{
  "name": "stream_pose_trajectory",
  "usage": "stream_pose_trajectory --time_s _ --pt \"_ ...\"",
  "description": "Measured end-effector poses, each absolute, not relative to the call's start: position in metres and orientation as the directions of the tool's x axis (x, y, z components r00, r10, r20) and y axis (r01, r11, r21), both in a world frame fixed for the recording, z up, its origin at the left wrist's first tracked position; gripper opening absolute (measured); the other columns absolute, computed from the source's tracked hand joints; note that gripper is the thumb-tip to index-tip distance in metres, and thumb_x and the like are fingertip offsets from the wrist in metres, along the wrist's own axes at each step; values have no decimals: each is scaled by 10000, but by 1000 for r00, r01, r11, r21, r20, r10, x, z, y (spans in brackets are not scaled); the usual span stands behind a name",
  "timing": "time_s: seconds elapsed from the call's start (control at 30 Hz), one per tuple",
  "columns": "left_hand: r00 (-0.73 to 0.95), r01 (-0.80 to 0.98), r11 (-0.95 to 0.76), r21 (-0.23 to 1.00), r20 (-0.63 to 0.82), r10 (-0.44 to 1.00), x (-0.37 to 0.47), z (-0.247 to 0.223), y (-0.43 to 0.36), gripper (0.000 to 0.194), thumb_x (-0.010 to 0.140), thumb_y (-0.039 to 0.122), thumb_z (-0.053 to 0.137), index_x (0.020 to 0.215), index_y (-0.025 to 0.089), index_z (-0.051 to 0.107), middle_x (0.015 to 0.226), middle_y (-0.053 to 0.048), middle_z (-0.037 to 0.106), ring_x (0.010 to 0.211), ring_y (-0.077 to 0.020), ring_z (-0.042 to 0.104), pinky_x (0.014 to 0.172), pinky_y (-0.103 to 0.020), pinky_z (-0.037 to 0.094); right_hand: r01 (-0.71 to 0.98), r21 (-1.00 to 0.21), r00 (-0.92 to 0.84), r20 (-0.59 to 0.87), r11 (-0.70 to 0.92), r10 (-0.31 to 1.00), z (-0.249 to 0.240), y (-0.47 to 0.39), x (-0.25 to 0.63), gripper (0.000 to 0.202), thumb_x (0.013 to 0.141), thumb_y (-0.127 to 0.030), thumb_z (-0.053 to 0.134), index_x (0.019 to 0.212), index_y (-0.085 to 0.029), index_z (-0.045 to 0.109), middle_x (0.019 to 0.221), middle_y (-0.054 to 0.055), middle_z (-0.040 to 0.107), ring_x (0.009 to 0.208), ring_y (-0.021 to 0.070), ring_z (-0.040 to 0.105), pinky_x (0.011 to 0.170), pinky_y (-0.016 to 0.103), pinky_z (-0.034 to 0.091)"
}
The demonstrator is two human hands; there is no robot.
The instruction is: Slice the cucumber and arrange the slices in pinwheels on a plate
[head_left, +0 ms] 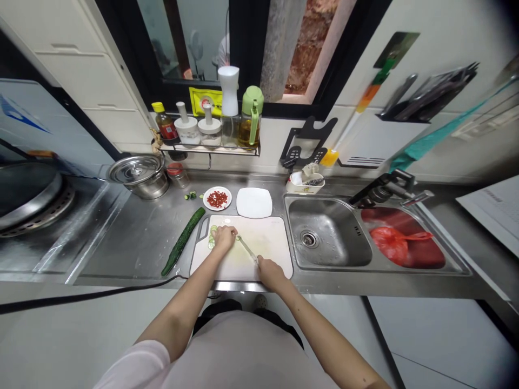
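Note:
A white cutting board (pixel 267 232) lies on the counter in front of me. My right hand (pixel 271 273) is closed around the handle of a knife (pixel 246 249), whose blade slants up and left across the board. Close to the blade tip, my left hand (pixel 224 237) has its fingers curled over a cucumber piece (pixel 238 237), of which only a pale green bit shows. Cucumber slices (pixel 211 237) lie by the left side of that hand, partly covered by it. A long whole cucumber (pixel 183 241) rests on the counter left of the board.
Behind the board stand a plate of chopped red pieces (pixel 218 199) and a white plate (pixel 254 202). To the right is a sink (pixel 328 232) with a red bag (pixel 391 244) in its second basin. A lidded steel pot (pixel 140 175) and a stove wok (pixel 28 189) are left.

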State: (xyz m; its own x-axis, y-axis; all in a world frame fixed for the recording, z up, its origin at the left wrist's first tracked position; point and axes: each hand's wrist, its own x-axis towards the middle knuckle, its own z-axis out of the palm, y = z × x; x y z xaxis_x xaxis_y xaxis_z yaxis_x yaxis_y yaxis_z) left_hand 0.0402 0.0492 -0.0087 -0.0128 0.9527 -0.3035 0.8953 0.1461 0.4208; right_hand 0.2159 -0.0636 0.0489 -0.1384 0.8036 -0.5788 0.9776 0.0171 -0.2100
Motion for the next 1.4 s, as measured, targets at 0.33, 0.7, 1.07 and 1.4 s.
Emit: stream_pose_trajectory --time_s 0.33,0.7,1.07,1.4 --pt "-7 891 150 428 -319 948 40 -5 49 210 821 237 536 875 303 728 1026 -33 705 1076 -267 521 859 -399 269 980 -197 -150 -586 40 796 50 -64 218 290 916 -135 321 1145 -154 498 1013 161 674 930 266 657 678 319 428" --pt "-15 896 156 415 -324 946 41 -2 48 214 845 252 523 896 305 724 1038 -43 701 1089 -272 518 880 -405 280 978 -206 -146 -591 27 793 50 -60 215 304 904 -120 331 1157 -153 498 1019 161 670 943 262 652 704 324 438" --pt "4 909 126 398 -311 950 41 -2 46 223 842 249 517 913 298 722 1081 -55 687 1097 -281 512 877 -424 284 978 -210 -129 -592 3 796 52 -70 220 282 908 -136 349 1146 -157 499 1017 162 673 959 262 653 716 321 437" --pt "46 942 55 331 -289 956 48 0 41 165 802 289 577 933 265 674 1132 -77 645 1115 -297 487 888 -423 283 978 -207 -112 -608 -21 786 55 -85 229 303 891 -125 366 1157 -159 506 1008 151 678 955 261 655 696 310 433"
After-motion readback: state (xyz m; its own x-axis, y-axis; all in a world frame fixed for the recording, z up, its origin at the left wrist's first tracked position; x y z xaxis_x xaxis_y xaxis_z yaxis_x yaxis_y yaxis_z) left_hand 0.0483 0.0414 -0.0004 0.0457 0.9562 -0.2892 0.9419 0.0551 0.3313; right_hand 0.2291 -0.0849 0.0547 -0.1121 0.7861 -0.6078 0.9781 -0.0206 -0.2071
